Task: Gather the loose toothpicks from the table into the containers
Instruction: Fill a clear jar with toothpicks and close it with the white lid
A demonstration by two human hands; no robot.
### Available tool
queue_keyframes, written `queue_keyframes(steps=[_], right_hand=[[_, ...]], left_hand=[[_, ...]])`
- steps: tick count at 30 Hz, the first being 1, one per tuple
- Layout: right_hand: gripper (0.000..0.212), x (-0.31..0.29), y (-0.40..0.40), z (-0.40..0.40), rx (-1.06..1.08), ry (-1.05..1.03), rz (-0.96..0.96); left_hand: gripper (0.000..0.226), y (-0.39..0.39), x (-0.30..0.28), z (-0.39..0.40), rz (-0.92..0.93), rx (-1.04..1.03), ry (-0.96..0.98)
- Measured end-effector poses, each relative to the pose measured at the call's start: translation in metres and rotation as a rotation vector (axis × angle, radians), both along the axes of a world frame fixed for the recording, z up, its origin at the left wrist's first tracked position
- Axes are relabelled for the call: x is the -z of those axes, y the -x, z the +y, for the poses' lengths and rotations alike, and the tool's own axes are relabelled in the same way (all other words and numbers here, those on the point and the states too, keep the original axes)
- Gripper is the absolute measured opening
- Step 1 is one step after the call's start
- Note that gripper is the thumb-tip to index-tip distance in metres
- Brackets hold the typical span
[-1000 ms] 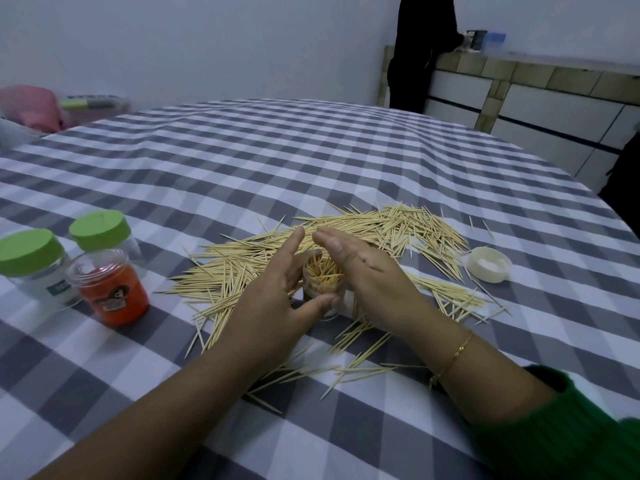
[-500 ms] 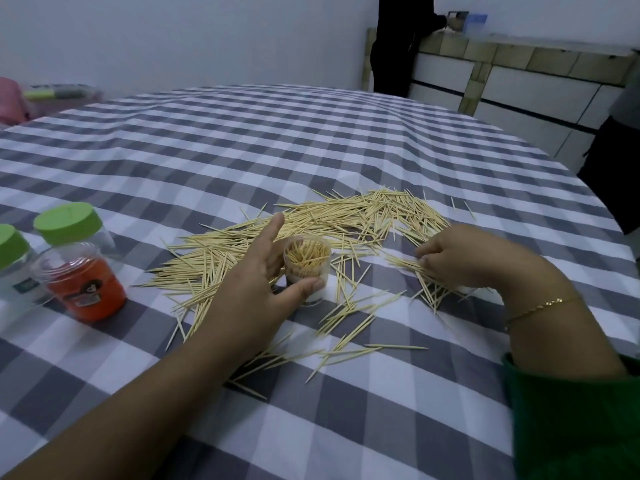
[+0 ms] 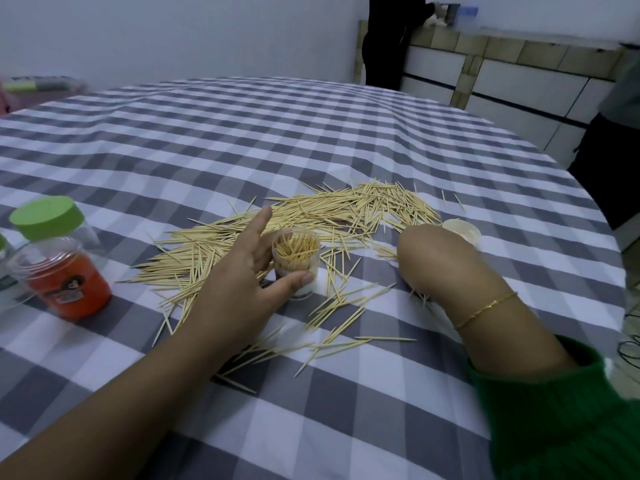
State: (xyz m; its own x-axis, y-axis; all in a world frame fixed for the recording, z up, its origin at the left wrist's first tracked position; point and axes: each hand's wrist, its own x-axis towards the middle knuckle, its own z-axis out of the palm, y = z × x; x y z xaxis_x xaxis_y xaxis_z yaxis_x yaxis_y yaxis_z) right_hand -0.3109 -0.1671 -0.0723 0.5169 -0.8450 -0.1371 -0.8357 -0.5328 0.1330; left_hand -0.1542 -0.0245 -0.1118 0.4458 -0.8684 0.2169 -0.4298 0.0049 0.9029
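Note:
Loose toothpicks [image 3: 346, 209] lie in a wide scatter across the middle of the checked tablecloth [image 3: 242, 133]. A small clear container [image 3: 296, 258], packed with upright toothpicks, stands among them. My left hand [image 3: 239, 285] holds it, thumb on the near side and fingers behind, index finger stretched out. To the right, my right hand [image 3: 436, 265] rests knuckles-up on the cloth with its fingers curled under. Toothpicks stick out from beneath it on both sides. A white lid [image 3: 464, 230] sits just behind that hand.
At the left stand an open orange jar [image 3: 65, 282] and a green-lidded jar [image 3: 48, 220]. A tiled counter [image 3: 519, 74] runs along the back right, where a person in black [image 3: 388, 39] stands. Another dark-clothed figure [image 3: 609, 168] is at the right table edge.
My right hand left the container's mouth, went right to the loose toothpicks, and has now curled down over them. My left hand has kept its hold on the container.

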Motion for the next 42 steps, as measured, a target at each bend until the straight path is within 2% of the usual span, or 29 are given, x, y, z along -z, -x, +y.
queue_keyframes(steps=[5, 9, 15, 19, 22, 25, 30, 33, 37, 42], right_hand=[[0.031, 0.004, -0.01, 0.01, 0.05, 0.085, -0.048], [0.029, 0.008, -0.014, 0.023, -0.033, 0.18, -0.062], [0.025, 0.01, -0.021, 0.034, -0.083, 0.19, -0.092], [0.018, 0.007, -0.018, 0.034, -0.139, 0.23, -0.17], [0.02, 0.009, -0.019, 0.027, -0.163, 0.272, -0.253], [0.013, 0.013, -0.024, 0.014, -0.114, 0.192, -0.559], [0.02, 0.013, -0.032, 0.008, -0.002, -0.414, -1.285], [0.017, 0.009, -0.036, 0.011, 0.099, -0.758, -1.591], [0.015, 0.008, -0.04, 0.018, 0.05, -0.88, -1.863], [0.015, 0.013, -0.048, 0.03, -0.172, -0.79, -1.9]], left_hand=[[0.101, 0.0, 0.001, 0.001, -0.013, -0.012, -0.005], [0.1, -0.001, 0.002, 0.001, -0.026, -0.003, -0.008], [0.101, 0.0, 0.002, 0.001, -0.012, 0.012, -0.006], [0.102, -0.001, 0.003, 0.0, -0.009, 0.013, -0.008], [0.102, -0.002, 0.004, 0.0, -0.007, 0.008, -0.012], [0.102, -0.003, 0.005, 0.0, -0.01, 0.008, -0.014], [0.101, -0.002, 0.005, -0.001, 0.008, 0.008, -0.006], [0.099, -0.002, 0.005, -0.001, 0.003, 0.006, -0.008], [0.096, -0.003, 0.006, -0.002, -0.024, -0.006, -0.014], [0.096, -0.002, 0.006, -0.001, -0.033, -0.012, -0.008]])
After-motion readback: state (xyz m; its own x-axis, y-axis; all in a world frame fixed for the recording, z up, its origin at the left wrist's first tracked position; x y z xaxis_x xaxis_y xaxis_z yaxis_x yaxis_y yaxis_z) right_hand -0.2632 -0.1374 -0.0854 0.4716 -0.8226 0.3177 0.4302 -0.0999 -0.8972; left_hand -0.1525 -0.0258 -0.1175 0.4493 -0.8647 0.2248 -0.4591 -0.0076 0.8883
